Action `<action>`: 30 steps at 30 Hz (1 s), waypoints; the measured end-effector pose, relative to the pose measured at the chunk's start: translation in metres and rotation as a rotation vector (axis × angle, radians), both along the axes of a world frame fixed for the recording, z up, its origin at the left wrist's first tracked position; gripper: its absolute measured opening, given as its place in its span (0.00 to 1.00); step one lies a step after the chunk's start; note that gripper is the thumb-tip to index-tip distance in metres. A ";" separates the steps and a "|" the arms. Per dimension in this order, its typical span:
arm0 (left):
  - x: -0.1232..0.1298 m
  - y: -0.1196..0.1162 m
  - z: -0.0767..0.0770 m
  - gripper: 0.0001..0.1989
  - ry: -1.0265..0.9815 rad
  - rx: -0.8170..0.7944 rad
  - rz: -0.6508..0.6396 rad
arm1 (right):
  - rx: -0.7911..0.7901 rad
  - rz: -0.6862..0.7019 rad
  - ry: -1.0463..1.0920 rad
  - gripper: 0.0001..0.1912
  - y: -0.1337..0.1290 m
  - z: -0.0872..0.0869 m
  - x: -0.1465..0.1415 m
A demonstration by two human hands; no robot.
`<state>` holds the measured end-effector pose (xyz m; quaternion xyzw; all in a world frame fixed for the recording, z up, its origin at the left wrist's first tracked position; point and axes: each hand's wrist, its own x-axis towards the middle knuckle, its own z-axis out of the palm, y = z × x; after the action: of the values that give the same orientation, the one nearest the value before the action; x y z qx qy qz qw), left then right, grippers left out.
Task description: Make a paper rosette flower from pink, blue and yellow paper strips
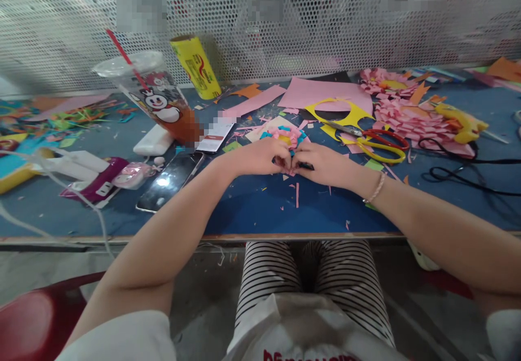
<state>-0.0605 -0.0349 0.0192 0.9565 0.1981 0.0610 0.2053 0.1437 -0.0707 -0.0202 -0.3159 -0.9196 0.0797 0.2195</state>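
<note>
A small paper flower (286,135) with pink loops, a yellow centre and blue outer pieces sits at the middle of the blue table (252,214). My left hand (264,154) closes on its near left edge, fingers curled. From the other side my right hand (315,161) pinches its near right edge, and the two hands' fingertips meet there. Part of the flower is hidden behind my fingers. Pale paper (254,132) lies under and beside it. Scissors (376,144) with red and yellow handles rest to the right of my right hand.
Pink paper (321,92) and cut yellow paper (362,116) lie behind. Finished-looking pink paper flowers (411,119) are at right, near a yellow glue gun-like tool (462,125) and black cord (459,173). Left are a drink cup (163,100), a phone (171,182) and white cables (87,192).
</note>
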 end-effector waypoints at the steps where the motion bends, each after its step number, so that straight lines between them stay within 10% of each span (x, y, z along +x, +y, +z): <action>1: 0.000 0.000 -0.001 0.06 -0.001 0.015 0.009 | 0.005 -0.003 -0.001 0.07 0.000 0.000 -0.001; 30: 0.004 -0.006 0.000 0.02 -0.007 0.164 0.088 | 0.040 -0.204 0.068 0.08 -0.005 -0.001 -0.004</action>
<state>-0.0564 -0.0406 0.0192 0.9603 0.2334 0.0894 0.1242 0.1398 -0.0758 -0.0213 -0.4005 -0.8760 0.0494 0.2640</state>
